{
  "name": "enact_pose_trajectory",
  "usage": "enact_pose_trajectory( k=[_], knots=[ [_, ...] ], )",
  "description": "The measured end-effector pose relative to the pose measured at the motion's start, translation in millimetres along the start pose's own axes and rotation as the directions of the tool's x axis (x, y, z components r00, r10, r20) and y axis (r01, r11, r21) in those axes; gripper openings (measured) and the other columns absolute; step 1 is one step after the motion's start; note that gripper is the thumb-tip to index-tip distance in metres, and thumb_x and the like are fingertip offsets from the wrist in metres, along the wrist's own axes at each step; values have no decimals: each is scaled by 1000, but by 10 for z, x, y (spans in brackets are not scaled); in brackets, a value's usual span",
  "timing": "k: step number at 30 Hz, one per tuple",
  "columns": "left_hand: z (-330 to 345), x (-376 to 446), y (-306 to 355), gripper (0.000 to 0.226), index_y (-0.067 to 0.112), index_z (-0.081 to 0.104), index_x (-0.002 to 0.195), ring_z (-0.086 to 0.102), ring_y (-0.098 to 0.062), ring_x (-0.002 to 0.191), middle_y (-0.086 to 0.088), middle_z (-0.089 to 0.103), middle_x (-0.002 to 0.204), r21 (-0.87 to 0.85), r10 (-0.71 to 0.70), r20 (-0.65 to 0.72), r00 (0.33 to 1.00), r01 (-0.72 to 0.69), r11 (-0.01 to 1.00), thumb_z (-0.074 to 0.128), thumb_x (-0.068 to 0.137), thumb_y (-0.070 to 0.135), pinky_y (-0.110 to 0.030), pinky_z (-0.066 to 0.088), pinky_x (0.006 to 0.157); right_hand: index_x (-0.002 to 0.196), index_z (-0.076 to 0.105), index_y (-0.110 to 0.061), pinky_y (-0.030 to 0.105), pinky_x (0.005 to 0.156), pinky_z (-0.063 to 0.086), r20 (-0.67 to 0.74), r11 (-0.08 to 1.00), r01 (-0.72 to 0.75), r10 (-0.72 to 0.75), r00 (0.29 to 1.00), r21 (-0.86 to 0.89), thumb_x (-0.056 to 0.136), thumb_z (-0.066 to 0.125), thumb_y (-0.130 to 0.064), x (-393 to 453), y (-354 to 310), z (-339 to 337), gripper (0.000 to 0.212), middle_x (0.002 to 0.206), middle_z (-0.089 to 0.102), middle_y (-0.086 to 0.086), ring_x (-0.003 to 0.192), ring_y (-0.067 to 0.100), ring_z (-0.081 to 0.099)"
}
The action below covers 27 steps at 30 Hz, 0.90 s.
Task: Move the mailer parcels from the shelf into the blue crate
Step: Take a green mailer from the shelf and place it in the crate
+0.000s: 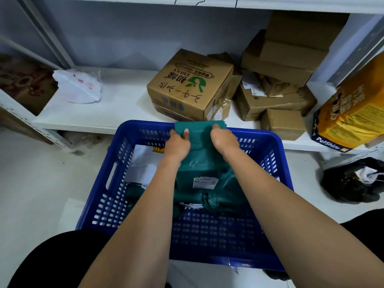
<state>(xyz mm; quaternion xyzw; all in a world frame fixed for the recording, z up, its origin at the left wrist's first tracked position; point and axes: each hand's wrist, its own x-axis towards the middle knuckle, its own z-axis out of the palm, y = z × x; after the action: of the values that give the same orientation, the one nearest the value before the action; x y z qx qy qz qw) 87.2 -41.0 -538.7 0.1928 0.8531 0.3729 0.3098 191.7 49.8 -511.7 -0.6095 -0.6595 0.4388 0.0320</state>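
**Both hands gripping green mailer at crate's far rim**

Forearms reaching over blue crate (pixel 108 204) sitting on pale floor. Left hand (pixel 178 143) & right hand (pixel 223 138) both clamping green mailer parcel (pixel 199 126) at far rim. More green mailers (pixel 207 190) lying inside. White shelf (pixel 116 109) beyond is holding cardboard boxes (pixel 190 85) at right, white bag (pixel 80 86) at left.

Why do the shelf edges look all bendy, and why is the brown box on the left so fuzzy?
Head view: the wide lens bows the white shelf toward the edges; the brown box sits blurred at the left edge; light is soft and even, with no glare.
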Motion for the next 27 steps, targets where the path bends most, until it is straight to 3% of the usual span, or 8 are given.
enact_pose_trajectory(
  k=[3,7,11,14,19,21,24,27],
  knots=[
    [50,-41,-10,59,13,51,124,56,-34,112,-12,60,122,-199,-67,12,998,68,978,39,94,62,-45,47,99,136,43,2,42,100,39,-103,997,26,-34,994,-73,100,25,-55,6,129,78,70,137,50,22,124,38,48],
    [29,-73,-22,87,11,52,130,58,-31,108,-12,59,121,-310,-204,88,975,222,925,30,83,80,-47,47,99,144,29,-3,46,96,42,-150,995,83,-91,985,-62,101,22,-53,-13,222,126,66,131,54,26,119,44,52],
    [20,-56,14,84,11,49,134,56,-30,112,-11,57,124,-349,-219,132,967,252,903,26,87,78,-42,46,99,118,50,-6,46,98,45,-55,988,26,-17,998,155,98,27,-61,28,228,59,63,123,59,18,110,36,56],
    [19,-45,43,81,12,49,135,56,-30,113,-10,58,127,-386,-234,170,957,284,878,27,89,75,-40,47,98,123,51,-6,44,98,48,79,925,-105,82,994,365,89,34,-73,45,271,41,77,120,60,10,104,29,59],
    [17,-18,29,69,18,64,112,68,-28,91,-13,70,108,-572,-291,363,885,459,680,28,92,73,-36,55,75,103,65,-14,35,73,57,347,746,-307,108,932,591,90,29,-74,84,357,-49,71,98,72,10,89,27,69],
    [27,-15,-1,60,18,68,108,69,-29,88,-14,72,106,-568,-272,422,865,486,665,33,95,65,-36,57,73,111,68,-17,44,84,58,393,660,-375,129,910,651,90,28,-74,129,407,-24,74,103,73,14,95,31,70],
    [33,55,-106,55,17,69,118,70,-33,99,-13,73,108,-544,-268,461,846,508,667,44,92,59,-45,56,88,120,68,-18,53,94,52,435,619,-423,142,889,662,91,34,-70,162,398,20,68,110,72,16,102,35,69],
    [68,61,-231,65,16,66,114,68,-33,90,-14,72,99,-469,-345,498,796,582,665,41,88,70,-41,55,76,98,70,-17,43,78,59,451,593,-436,133,882,678,94,38,-61,183,425,40,54,92,75,12,82,31,72]
  ],
)
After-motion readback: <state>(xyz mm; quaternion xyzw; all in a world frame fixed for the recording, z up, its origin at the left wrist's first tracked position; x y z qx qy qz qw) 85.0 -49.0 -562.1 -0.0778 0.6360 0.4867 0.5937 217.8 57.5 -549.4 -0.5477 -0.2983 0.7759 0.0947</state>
